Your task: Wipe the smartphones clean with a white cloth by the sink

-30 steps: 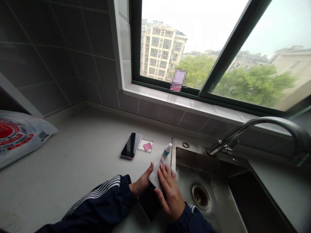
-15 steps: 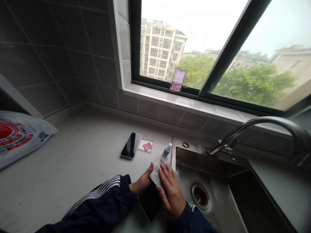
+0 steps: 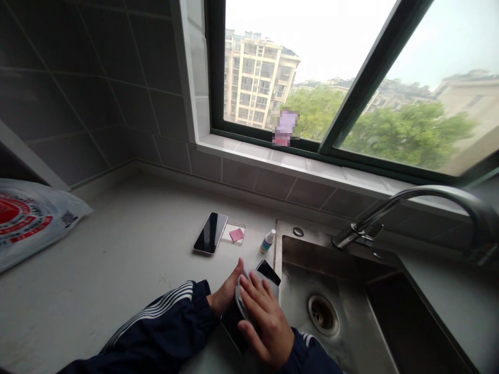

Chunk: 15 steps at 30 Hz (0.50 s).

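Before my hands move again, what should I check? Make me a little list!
1. Soft white cloth in the right hand: ok, fingers curve over it.
2. Left hand against the flat black phone: ok, it looks steady.
3. Phone's end beside the shiny steel sink: not ok, it sits very close to the edge.
4. Small white spray bottle with a blue band: ok, upright and away from both hands.
5. Phone glass clean: cannot tell, the cloth and fingers cover it.
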Motion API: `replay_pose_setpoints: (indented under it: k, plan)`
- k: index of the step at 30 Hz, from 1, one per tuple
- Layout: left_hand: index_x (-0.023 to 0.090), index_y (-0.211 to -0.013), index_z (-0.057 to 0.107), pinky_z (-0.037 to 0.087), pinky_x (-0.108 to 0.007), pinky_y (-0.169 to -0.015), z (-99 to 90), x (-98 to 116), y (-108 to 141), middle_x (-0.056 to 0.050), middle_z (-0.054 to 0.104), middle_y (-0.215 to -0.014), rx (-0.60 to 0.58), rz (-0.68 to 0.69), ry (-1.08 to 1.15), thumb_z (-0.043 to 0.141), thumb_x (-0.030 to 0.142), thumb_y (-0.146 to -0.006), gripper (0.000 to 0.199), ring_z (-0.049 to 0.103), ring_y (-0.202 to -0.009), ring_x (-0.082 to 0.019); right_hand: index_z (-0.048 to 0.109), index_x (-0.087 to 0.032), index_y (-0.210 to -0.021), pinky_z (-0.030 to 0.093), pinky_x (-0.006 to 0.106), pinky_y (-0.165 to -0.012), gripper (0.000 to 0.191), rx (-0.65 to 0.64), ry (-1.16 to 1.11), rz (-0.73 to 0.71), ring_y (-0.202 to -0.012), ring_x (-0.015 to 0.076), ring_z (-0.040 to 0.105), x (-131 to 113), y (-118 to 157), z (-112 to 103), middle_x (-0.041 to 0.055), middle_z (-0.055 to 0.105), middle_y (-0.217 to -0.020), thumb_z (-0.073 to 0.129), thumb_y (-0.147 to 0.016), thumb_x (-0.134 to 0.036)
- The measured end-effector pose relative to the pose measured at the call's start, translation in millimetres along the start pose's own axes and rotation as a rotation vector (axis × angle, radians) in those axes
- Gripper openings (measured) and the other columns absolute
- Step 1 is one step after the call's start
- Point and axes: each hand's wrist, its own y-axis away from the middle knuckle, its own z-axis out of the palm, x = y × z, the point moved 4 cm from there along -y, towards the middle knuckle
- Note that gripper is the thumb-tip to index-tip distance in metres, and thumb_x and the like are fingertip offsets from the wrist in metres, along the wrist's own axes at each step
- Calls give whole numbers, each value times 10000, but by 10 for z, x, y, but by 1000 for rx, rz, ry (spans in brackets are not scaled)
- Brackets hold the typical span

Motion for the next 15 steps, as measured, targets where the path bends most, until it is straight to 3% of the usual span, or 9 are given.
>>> replay_pose_setpoints:
  k: [3,6,9,12,15]
  plan:
    - [45,-1074,637,429,-181,-491,9,55,9,-85,679,-641,21,48,6,397,688,-845,724,627,-537,-126,386,-171,-1452,286,529,-1129,552,-18,-8,-49,-1423,299,234,-75,-25,-72,88,360,-1501,497,-944,-354]
    - [72,-1072,639,380,-173,-433,8,129,-8,-63,654,-593,24,175,-32,383,686,-852,700,584,-476,-112,402,-187,-1443,274,496,-1142,553,-44,-29,-83,-1419,278,245,-132,-42,-127,73,384,-1487,522,-934,-368]
    - [76,-1124,627,402,-188,-466,-2,140,-25,-75,672,-637,12,192,-57,393,691,-845,715,610,-524,-130,393,-185,-1446,251,495,-1152,551,-88,-33,-102,-1425,274,235,-138,-36,-115,63,370,-1497,512,-941,-373]
    - [73,-1196,598,440,-210,-529,3,108,-27,-105,704,-748,-33,120,-49,372,711,-836,767,640,-591,-145,357,-167,-1462,270,507,-1142,535,-82,-2,-74,-1432,280,222,-63,-9,-47,72,336,-1517,460,-968,-344]
    - [96,-1289,544,488,-281,-801,44,82,-10,-143,714,-974,-120,79,-65,352,682,-862,750,685,-853,-202,286,-142,-1494,307,550,-1109,548,-4,52,39,-1438,312,195,72,24,23,107,282,-1541,390,-989,-329]
